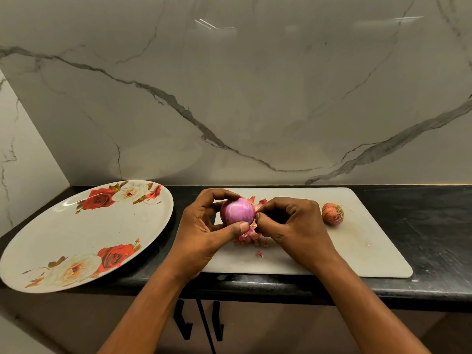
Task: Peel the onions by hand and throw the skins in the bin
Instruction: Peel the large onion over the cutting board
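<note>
while gripped, onion (237, 210) glossy purple, mostly bare

A glossy pale marble wall (255, 85) with dark grey veins fills the back and meets a matching side wall (23, 149) at the left. Streaks of ceiling light (212, 23) reflect high on it. Below runs a black stone bench (421, 226); under it, brown cabinet doors (293, 328), somewhat blurred, carry black handles (182, 320).
</note>
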### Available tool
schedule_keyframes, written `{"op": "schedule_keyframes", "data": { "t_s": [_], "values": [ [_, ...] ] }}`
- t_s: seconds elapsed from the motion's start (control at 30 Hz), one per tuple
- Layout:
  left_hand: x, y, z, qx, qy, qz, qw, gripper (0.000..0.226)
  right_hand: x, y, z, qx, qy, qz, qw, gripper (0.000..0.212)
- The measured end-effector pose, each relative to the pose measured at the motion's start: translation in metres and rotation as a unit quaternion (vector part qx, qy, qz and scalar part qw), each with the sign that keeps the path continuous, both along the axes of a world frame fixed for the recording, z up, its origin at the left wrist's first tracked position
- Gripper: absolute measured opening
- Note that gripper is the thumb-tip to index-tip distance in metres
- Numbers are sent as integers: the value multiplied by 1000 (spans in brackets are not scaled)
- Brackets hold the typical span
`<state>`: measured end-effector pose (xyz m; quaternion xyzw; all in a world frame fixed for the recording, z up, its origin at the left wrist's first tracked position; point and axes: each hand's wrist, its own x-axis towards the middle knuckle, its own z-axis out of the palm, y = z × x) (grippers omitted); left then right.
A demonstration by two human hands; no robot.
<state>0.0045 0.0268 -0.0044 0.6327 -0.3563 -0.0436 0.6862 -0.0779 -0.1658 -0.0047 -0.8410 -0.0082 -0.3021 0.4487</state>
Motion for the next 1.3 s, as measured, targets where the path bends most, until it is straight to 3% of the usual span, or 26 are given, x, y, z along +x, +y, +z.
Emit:
{"op": "schedule_keyframes", "data": {
  "t_s": [0.3,0.53,0.77,0.9,1.0,1.3],
  "values": [
    [5,5,-2,-45,73,-52,995,50,1,-1,1,44,3,-30,999,11],
    [6,3,-1,-54,121,-47,990,48,2,-3,-1,5,-6,-46,999,17],
    [5,2,-2,-23,88,-43,995,49,1,1,2,25,-2,-37,999,14],
    [6,2,-3,-23,90,-49,994,50,0,-1,3,98,-14,-4,995,7],
    [7,1,-4,-14,85,-46,995,49,1,-4,0,139,2,24,990,25],
    [9,2,-5,31,69,-61,995,50,0,-3,1,114,46,83,989,37]
  ]
}}
